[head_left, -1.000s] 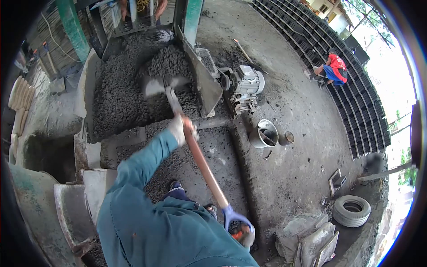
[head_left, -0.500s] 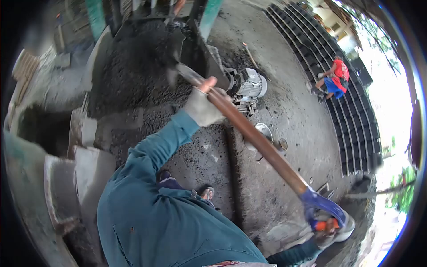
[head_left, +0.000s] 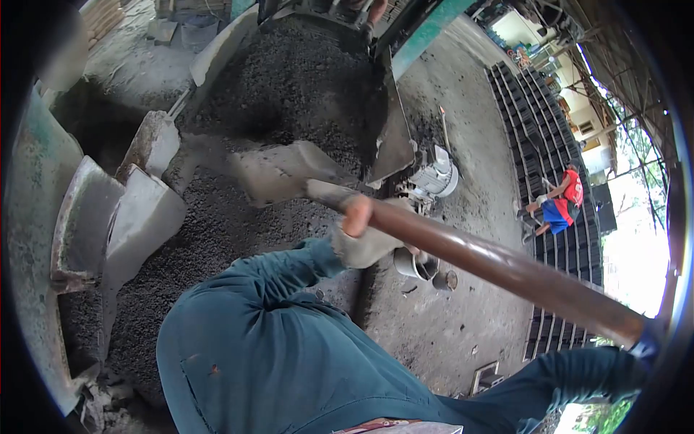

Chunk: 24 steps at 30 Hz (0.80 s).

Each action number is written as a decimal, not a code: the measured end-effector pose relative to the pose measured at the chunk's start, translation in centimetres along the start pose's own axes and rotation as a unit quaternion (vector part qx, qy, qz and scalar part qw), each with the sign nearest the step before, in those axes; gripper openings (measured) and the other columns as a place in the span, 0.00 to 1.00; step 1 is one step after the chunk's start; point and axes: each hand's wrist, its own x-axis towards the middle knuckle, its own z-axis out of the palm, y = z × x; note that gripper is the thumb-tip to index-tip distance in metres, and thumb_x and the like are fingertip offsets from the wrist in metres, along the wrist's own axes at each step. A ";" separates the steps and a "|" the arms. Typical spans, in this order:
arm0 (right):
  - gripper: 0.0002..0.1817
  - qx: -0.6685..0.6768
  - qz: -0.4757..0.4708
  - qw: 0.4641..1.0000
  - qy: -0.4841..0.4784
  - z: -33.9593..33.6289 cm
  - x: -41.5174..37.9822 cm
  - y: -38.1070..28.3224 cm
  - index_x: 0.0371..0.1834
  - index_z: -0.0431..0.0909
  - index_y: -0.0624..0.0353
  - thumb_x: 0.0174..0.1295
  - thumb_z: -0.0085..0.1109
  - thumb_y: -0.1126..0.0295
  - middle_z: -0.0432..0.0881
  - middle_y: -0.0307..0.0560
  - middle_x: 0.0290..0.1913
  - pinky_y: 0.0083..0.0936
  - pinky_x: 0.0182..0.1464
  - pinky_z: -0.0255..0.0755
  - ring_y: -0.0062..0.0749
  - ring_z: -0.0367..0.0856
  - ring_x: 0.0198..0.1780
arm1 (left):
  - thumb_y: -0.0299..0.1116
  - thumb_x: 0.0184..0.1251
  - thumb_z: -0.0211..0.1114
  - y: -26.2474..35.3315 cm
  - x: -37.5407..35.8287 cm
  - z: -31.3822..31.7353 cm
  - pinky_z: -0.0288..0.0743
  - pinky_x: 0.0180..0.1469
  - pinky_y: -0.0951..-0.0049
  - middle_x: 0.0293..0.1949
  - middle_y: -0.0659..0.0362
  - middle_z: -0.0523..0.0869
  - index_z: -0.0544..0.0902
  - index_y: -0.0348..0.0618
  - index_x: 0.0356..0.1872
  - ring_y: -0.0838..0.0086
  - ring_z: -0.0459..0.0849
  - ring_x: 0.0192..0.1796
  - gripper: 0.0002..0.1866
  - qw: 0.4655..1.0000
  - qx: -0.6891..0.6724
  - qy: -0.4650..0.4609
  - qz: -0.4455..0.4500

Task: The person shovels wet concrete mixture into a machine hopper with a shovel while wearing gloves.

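Note:
A shovel (head_left: 506, 269) with a brown shaft runs slantwise across the view. My left hand (head_left: 369, 235), in a pale glove with the thumb bare, is wrapped round the shaft close to the blade. The grey shovel blade (head_left: 278, 173) is blurred and hangs over dark, gritty mix. At the right edge the blue shovel handle (head_left: 648, 343) is only partly visible. My right sleeve (head_left: 578, 376) reaches up to it, but the right hand itself is lost past the dark edge. Heaped dark mix (head_left: 289, 87) fills the metal trough beyond the blade.
An electric motor (head_left: 436, 173) sits right of the trough, with a bucket (head_left: 417, 264) and a small can (head_left: 447, 280) nearer. Curved metal plates (head_left: 137, 217) stand at left. A person in red (head_left: 571, 189) bends by rows of dark blocks (head_left: 538, 130). Another hand (head_left: 377, 10) shows at the top.
The shovel blade has come back from the trough towards me and lower. The handle end has swung up and right, taking my right hand out of sight. My view has turned left.

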 end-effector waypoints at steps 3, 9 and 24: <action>0.09 0.152 0.022 0.986 -0.063 9.4 3.2 -4.1 0.39 0.79 0.65 0.62 0.61 0.70 0.79 0.48 0.31 0.30 0.35 0.76 0.35 0.80 0.32 | 0.80 0.62 0.36 7.5 2.8 -4.9 0.62 0.63 0.36 0.51 0.41 0.82 0.76 0.33 0.50 0.48 0.78 0.58 0.51 0.990 -0.084 0.081 0.080; 0.07 0.140 0.083 0.986 -0.026 17.8 -5.0 -6.8 0.36 0.80 0.61 0.58 0.67 0.71 0.81 0.43 0.30 0.28 0.38 0.75 0.32 0.82 0.33 | 0.71 0.58 0.53 16.1 9.2 -20.1 0.64 0.63 0.34 0.42 0.43 0.85 0.84 0.35 0.39 0.43 0.80 0.53 0.41 0.949 -0.158 0.272 0.010; 0.04 0.197 0.816 0.542 0.035 12.8 -58.5 6.5 0.37 0.77 0.65 0.62 0.55 0.78 0.80 0.47 0.24 0.29 0.16 0.71 0.30 0.77 0.18 | 0.40 0.69 0.61 2.2 2.1 -13.1 0.71 0.50 0.53 0.28 0.61 0.77 0.77 0.49 0.32 0.66 0.77 0.33 0.09 0.959 -0.027 0.283 -0.004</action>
